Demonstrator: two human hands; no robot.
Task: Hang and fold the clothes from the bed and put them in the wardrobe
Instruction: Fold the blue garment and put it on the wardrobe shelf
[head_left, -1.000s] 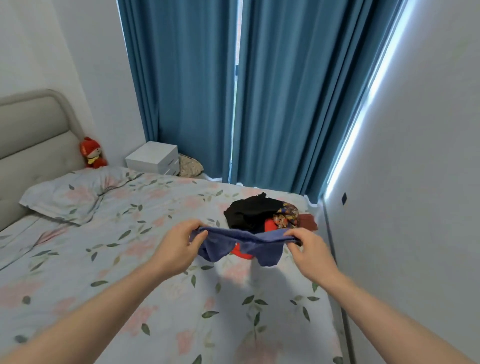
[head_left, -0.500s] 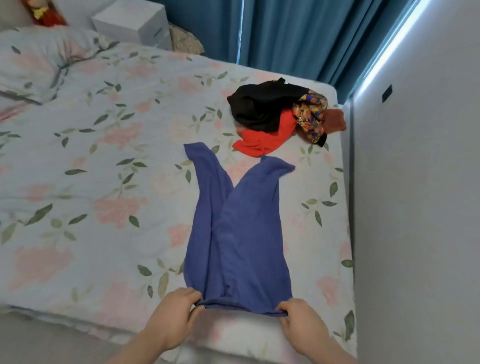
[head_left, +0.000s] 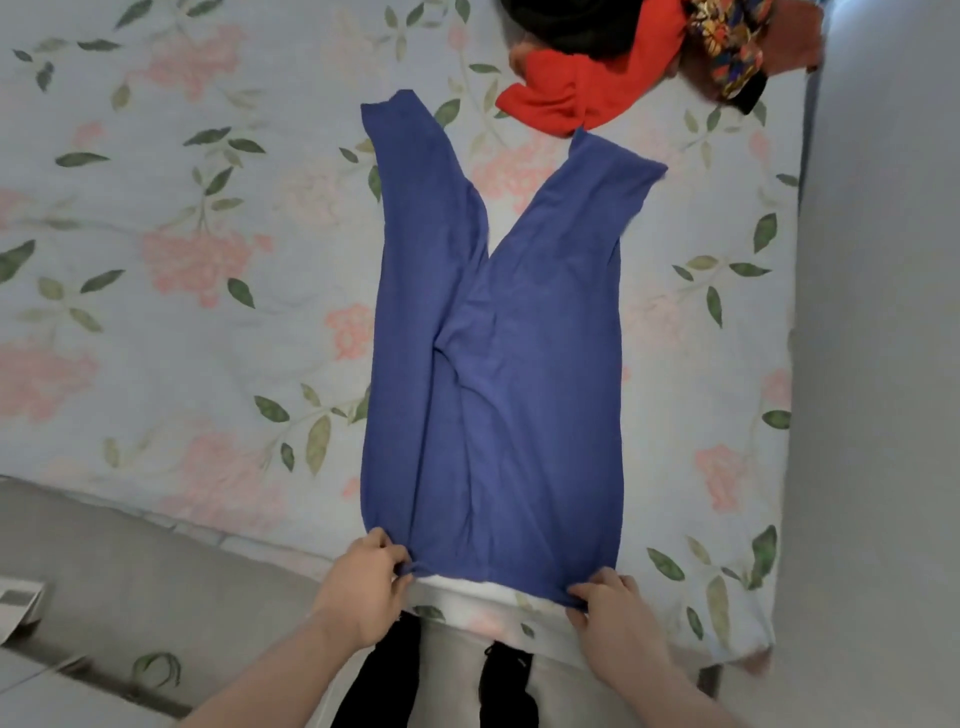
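Note:
A pair of blue trousers (head_left: 498, 374) lies spread flat on the floral bedspread (head_left: 182, 291), legs pointing away from me, waistband at the bed's near edge. My left hand (head_left: 363, 587) pinches the waistband's left corner. My right hand (head_left: 615, 618) pinches its right corner. Beyond the trouser legs sits a heap of clothes: a red garment (head_left: 582, 88), a black one (head_left: 571, 21) and a patterned multicolour piece (head_left: 727, 47).
A grey wall (head_left: 883, 364) runs close along the bed's right side. Grey floor (head_left: 130, 597) shows at the lower left, with my dark-clad feet (head_left: 384, 675) below the bed edge. A white object (head_left: 15, 608) lies at the far left.
The trousers, held bunched in the air a second ago, now lie spread flat on the bed. My view has dropped downward and closer; both hands stay on the waistband.

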